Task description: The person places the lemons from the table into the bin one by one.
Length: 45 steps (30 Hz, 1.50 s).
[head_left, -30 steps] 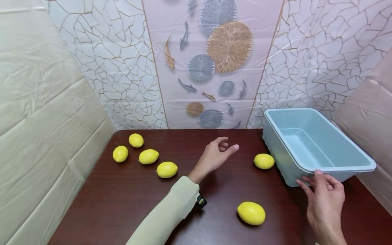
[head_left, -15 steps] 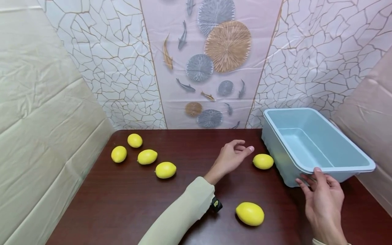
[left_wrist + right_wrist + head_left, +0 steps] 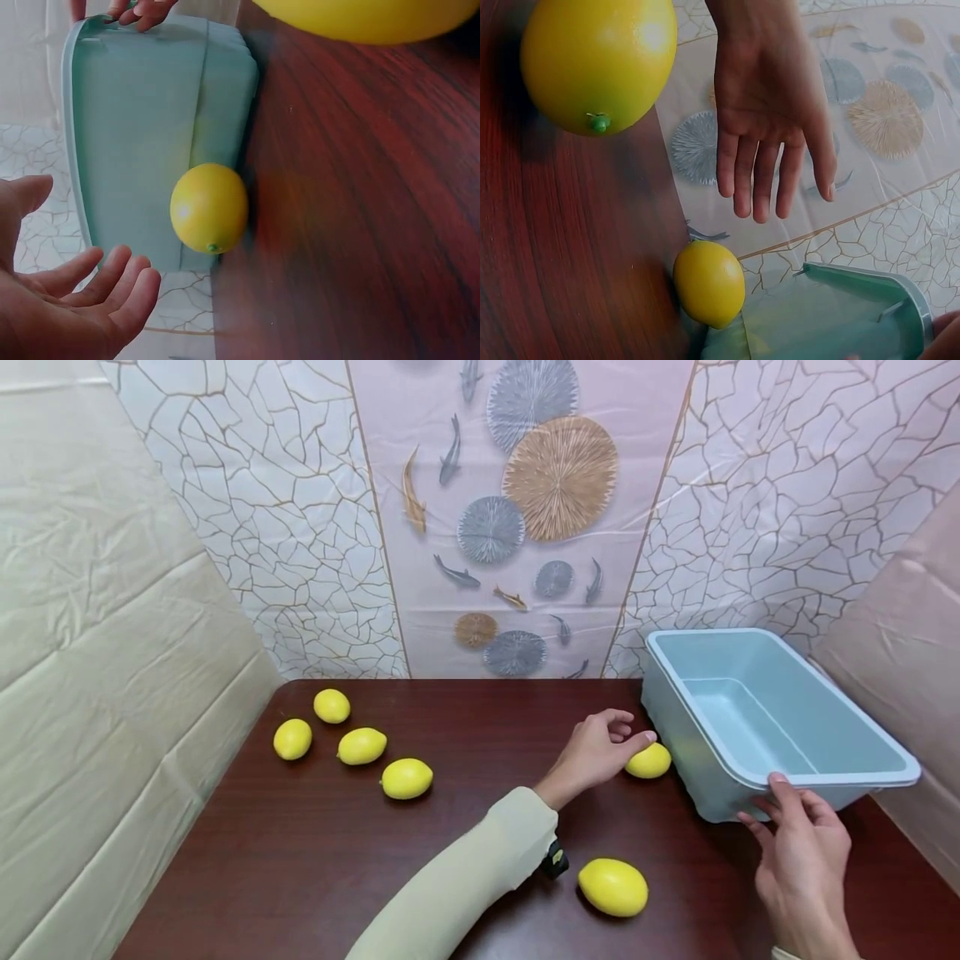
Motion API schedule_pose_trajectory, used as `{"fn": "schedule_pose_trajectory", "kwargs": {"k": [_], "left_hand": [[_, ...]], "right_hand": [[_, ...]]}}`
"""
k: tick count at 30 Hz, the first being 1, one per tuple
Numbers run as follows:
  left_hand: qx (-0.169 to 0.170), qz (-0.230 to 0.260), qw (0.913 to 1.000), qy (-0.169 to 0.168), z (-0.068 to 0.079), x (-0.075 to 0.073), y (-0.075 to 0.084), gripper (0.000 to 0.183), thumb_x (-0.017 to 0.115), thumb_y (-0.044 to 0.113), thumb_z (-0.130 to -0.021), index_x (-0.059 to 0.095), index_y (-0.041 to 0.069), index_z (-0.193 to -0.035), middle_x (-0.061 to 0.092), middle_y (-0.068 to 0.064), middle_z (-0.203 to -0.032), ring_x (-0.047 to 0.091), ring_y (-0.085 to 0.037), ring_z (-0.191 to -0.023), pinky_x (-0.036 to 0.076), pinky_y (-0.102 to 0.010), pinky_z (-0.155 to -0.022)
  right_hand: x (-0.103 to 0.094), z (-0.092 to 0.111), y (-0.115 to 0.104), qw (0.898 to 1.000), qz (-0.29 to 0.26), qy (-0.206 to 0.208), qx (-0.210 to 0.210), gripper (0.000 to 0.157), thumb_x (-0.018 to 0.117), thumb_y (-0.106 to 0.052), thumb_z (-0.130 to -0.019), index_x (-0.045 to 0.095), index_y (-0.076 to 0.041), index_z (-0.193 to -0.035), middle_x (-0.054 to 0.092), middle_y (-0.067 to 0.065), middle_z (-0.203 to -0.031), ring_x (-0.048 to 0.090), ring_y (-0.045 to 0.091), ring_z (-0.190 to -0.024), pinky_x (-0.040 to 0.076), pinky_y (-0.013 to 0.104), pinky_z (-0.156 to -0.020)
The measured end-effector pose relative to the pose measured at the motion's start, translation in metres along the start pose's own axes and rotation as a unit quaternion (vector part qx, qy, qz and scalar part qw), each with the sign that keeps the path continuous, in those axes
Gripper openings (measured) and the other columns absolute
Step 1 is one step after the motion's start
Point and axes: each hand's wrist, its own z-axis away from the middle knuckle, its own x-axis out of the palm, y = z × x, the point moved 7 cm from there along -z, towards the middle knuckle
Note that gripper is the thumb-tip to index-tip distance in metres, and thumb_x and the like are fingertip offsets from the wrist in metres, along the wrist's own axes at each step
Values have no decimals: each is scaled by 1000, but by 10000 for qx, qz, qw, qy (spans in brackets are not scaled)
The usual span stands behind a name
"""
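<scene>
My left hand (image 3: 596,750) hovers over the table beside a yellow lemon (image 3: 648,762), its thumb overlapping the fruit in the head view. Seen from the left wrist, that hand (image 3: 82,300) has relaxed, parted fingers and holds nothing; a gap shows between it and the lemon (image 3: 210,208). With the thumb over the rim and fingers below, my right hand (image 3: 806,864) grips the near corner of a light blue plastic basin (image 3: 693,752). The lemon lies close against the basin's left wall. No fruit shows inside the basin.
Another lemon (image 3: 613,887) lies nearer the front, right of the left sleeve (image 3: 465,877). Several lemons, one of them the nearest lemon (image 3: 407,778), are spread over the left of the dark wooden table (image 3: 300,877). Patterned cloth (image 3: 300,527) hangs behind.
My left hand has moved right across the table, from apart from the lemon to right beside it. The right hand keeps its hold on the basin, which stays in place.
</scene>
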Motion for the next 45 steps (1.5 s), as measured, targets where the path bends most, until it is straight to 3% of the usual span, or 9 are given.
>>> {"fn": "schedule_pose_trajectory", "kwargs": {"k": [10, 23, 30, 38, 45], "left_hand": [[-135, 422, 9990, -67, -2, 7, 0, 45, 71, 48, -89, 66, 19, -123, 69, 9, -108, 63, 0, -95, 52, -22, -80], [-276, 1243, 9916, -204, -21, 24, 16, 31, 69, 43, -92, 69, 21, -114, 66, 12, -99, 64, -5, -87, 52, -23, -76], [-824, 2304, 9692, -271, -28, 38, 26, 21, 71, 35, -92, 71, 16, -103, 71, 3, -93, 71, -16, -87, 57, -33, -80], [-1098, 2920, 9499, -170, -32, 48, 26, 25, 72, 25, -93, 68, 8, -111, 72, 0, -89, 73, -19, -82, 58, -35, -78], [-1138, 3782, 9186, -108, -37, 53, 25, 8, 71, 11, -92, 69, 6, -98, 71, -5, -83, 72, -21, -77, 58, -39, -79]], "right_hand": [[0, -3, -4, 9991, 388, 145, 36, 21, 78, -12, -86, 58, -7, -82, 50, -1, -95, 49, 12, -95, 56, 35, -53], [5, -4, -2, 9990, 447, 11, 94, 22, 77, -11, -86, 56, -7, -82, 50, -1, -97, 51, 11, -96, 58, 36, -56], [4, -1, -1, 9984, 562, 45, 98, 24, 77, -12, -87, 54, -6, -83, 49, -1, -96, 49, 12, -94, 58, 36, -58], [5, 2, 2, 9981, 614, 74, 29, 26, 77, -12, -86, 52, -7, -83, 48, -1, -91, 49, 13, -92, 58, 36, -58], [6, 3, 1, 9975, 705, 81, -36, 24, 78, -13, -86, 55, -6, -84, 49, -2, -101, 51, 10, -99, 58, 35, -58]]}}
